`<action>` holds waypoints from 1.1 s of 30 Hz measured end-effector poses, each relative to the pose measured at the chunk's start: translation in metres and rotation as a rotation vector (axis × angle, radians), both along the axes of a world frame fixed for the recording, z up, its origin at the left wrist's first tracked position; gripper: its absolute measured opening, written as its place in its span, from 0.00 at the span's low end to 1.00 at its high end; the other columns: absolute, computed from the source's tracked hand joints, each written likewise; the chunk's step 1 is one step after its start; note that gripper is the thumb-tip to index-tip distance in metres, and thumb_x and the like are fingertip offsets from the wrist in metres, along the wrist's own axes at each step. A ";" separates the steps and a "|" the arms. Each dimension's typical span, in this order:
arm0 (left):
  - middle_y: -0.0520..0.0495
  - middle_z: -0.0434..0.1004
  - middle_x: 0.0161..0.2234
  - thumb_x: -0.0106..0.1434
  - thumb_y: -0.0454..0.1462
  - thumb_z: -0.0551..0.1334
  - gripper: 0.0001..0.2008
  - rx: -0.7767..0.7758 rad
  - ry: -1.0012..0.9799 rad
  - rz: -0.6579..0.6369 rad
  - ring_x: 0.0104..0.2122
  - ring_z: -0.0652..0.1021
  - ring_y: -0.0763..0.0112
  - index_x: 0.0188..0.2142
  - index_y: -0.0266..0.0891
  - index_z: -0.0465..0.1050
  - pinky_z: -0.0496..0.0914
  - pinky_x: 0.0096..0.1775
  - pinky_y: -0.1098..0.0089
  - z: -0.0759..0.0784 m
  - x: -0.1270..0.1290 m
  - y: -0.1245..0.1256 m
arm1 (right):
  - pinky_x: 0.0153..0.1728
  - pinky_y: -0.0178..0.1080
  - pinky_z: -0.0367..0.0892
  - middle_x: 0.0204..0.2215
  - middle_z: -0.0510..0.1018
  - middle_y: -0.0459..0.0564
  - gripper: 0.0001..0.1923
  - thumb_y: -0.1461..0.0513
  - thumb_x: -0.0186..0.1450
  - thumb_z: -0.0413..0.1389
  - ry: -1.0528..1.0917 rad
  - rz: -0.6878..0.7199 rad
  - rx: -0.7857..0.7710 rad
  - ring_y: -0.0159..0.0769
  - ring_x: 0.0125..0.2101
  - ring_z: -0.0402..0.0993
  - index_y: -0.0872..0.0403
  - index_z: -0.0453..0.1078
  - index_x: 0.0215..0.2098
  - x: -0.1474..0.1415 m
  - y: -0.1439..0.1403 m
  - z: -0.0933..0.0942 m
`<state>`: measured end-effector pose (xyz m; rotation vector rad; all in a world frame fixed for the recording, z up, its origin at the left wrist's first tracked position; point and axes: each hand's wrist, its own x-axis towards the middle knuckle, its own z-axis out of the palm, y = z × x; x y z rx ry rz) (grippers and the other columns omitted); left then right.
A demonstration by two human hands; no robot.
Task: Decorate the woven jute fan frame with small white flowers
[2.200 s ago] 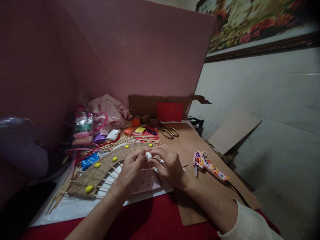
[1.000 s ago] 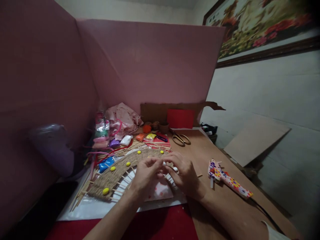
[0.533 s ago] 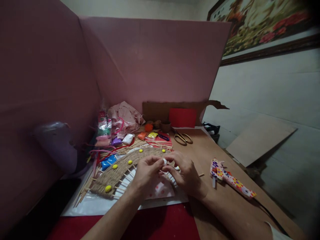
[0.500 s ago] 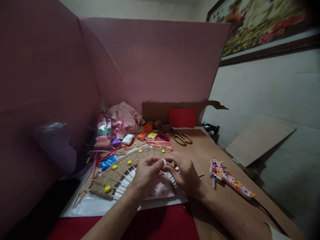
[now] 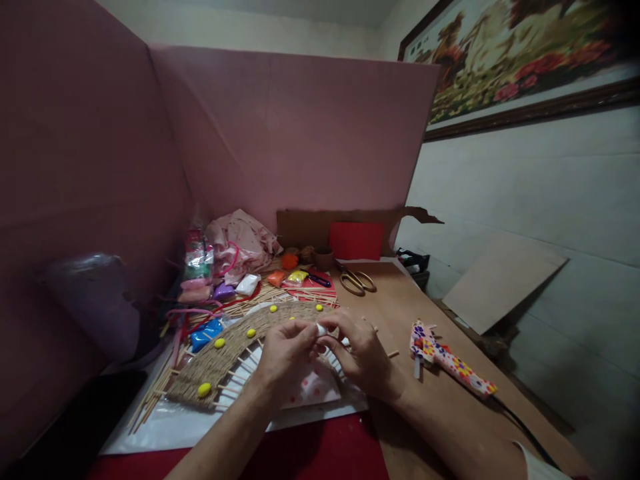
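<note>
A small lump of white clay (image 5: pixel 321 329) is pinched between the fingertips of my left hand (image 5: pixel 284 352) and my right hand (image 5: pixel 364 353). Both hands are closed around it, and the fingers partly cover it. Under them lies a fan-shaped piece of woven twine on sticks (image 5: pixel 227 353), dotted with yellow rounds such as the yellow dot (image 5: pixel 204 389) at its left end. Pale fabric with pink dots (image 5: pixel 313 388) covers its lower middle, just below my hands. My forearms hide part of the fan's right side.
Behind the fan are a white clay packet (image 5: pixel 248 285), a blue packet (image 5: pixel 206 334), a purple packet (image 5: pixel 223 292) and loose sticks. Scissors (image 5: pixel 358 281) lie at the back right. A flower-patterned glue gun (image 5: pixel 453 363) with a cord rests on the brown board (image 5: pixel 390 300) at right.
The view has shifted slightly, so the scene sits a little further left and lower. My fingers have turned a little around the white clay, and more of it shows.
</note>
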<state>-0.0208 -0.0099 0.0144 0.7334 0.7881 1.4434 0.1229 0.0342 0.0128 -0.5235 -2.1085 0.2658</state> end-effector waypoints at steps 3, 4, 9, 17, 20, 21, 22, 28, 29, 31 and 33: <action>0.48 0.75 0.20 0.45 0.37 0.72 0.10 0.002 0.018 0.056 0.21 0.72 0.76 0.25 0.33 0.76 0.64 0.25 0.76 0.001 0.000 0.000 | 0.34 0.38 0.66 0.33 0.74 0.50 0.05 0.64 0.65 0.52 -0.004 0.004 -0.011 0.37 0.34 0.70 0.54 0.66 0.40 0.000 0.000 0.000; 0.47 0.75 0.21 0.46 0.38 0.72 0.11 0.000 0.019 0.055 0.21 0.72 0.76 0.25 0.33 0.76 0.64 0.24 0.76 0.002 0.000 0.000 | 0.34 0.38 0.66 0.33 0.74 0.51 0.05 0.64 0.66 0.51 0.005 0.001 -0.009 0.37 0.34 0.70 0.54 0.66 0.40 0.000 0.000 -0.001; 0.47 0.75 0.19 0.45 0.40 0.72 0.13 -0.005 0.040 0.049 0.20 0.72 0.77 0.23 0.32 0.75 0.63 0.24 0.77 0.003 -0.001 0.000 | 0.34 0.38 0.66 0.34 0.73 0.51 0.06 0.66 0.65 0.52 0.032 0.008 0.003 0.37 0.35 0.70 0.54 0.65 0.40 0.000 -0.001 -0.002; 0.49 0.76 0.21 0.46 0.40 0.72 0.12 0.002 0.121 0.128 0.20 0.72 0.78 0.25 0.33 0.76 0.64 0.25 0.77 0.002 -0.003 0.000 | 0.36 0.38 0.66 0.34 0.73 0.51 0.05 0.65 0.66 0.50 0.047 0.011 -0.041 0.36 0.34 0.70 0.54 0.65 0.41 0.000 -0.002 -0.003; 0.49 0.75 0.20 0.45 0.39 0.72 0.11 0.019 0.158 0.117 0.20 0.72 0.77 0.24 0.33 0.75 0.64 0.25 0.77 0.004 -0.005 -0.001 | 0.34 0.37 0.66 0.33 0.73 0.49 0.05 0.65 0.65 0.52 0.064 0.020 -0.047 0.35 0.32 0.69 0.54 0.65 0.40 0.001 -0.002 -0.003; 0.50 0.74 0.19 0.45 0.38 0.72 0.11 0.032 0.192 0.122 0.20 0.71 0.78 0.23 0.33 0.74 0.64 0.26 0.77 0.004 -0.006 -0.001 | 0.34 0.37 0.66 0.32 0.73 0.49 0.05 0.65 0.65 0.53 0.069 0.026 -0.053 0.34 0.31 0.69 0.54 0.65 0.40 0.001 -0.002 -0.003; 0.50 0.74 0.19 0.46 0.38 0.72 0.11 0.045 0.218 0.136 0.20 0.71 0.78 0.23 0.33 0.74 0.64 0.26 0.77 0.005 -0.006 -0.001 | 0.33 0.37 0.66 0.32 0.72 0.49 0.05 0.65 0.65 0.53 0.076 0.031 -0.061 0.34 0.31 0.69 0.54 0.65 0.40 0.001 -0.002 -0.003; 0.46 0.77 0.23 0.50 0.42 0.69 0.13 -0.001 0.120 0.081 0.22 0.74 0.75 0.29 0.33 0.76 0.65 0.25 0.76 0.008 -0.006 -0.001 | 0.34 0.36 0.66 0.35 0.72 0.50 0.07 0.68 0.64 0.52 0.141 0.062 -0.095 0.33 0.33 0.69 0.54 0.65 0.40 0.001 0.000 -0.004; 0.46 0.77 0.23 0.50 0.41 0.70 0.12 -0.012 0.101 0.050 0.22 0.74 0.76 0.27 0.33 0.75 0.66 0.25 0.76 0.008 -0.005 -0.001 | 0.34 0.36 0.66 0.35 0.72 0.49 0.07 0.69 0.63 0.52 0.137 0.066 -0.088 0.33 0.33 0.69 0.54 0.65 0.40 0.001 0.000 -0.005; 0.47 0.76 0.21 0.48 0.38 0.71 0.11 -0.018 0.084 0.024 0.21 0.73 0.76 0.24 0.32 0.74 0.66 0.25 0.76 0.008 -0.004 -0.001 | 0.34 0.36 0.66 0.33 0.72 0.49 0.07 0.69 0.63 0.53 0.118 0.073 -0.075 0.33 0.33 0.69 0.54 0.65 0.39 0.000 0.000 -0.005; 0.47 0.75 0.21 0.48 0.36 0.71 0.10 -0.018 0.070 0.024 0.20 0.73 0.76 0.23 0.32 0.73 0.66 0.24 0.76 0.006 -0.003 -0.002 | 0.33 0.36 0.66 0.32 0.71 0.48 0.06 0.68 0.63 0.53 0.099 0.076 -0.075 0.33 0.31 0.68 0.54 0.66 0.38 0.000 0.000 -0.006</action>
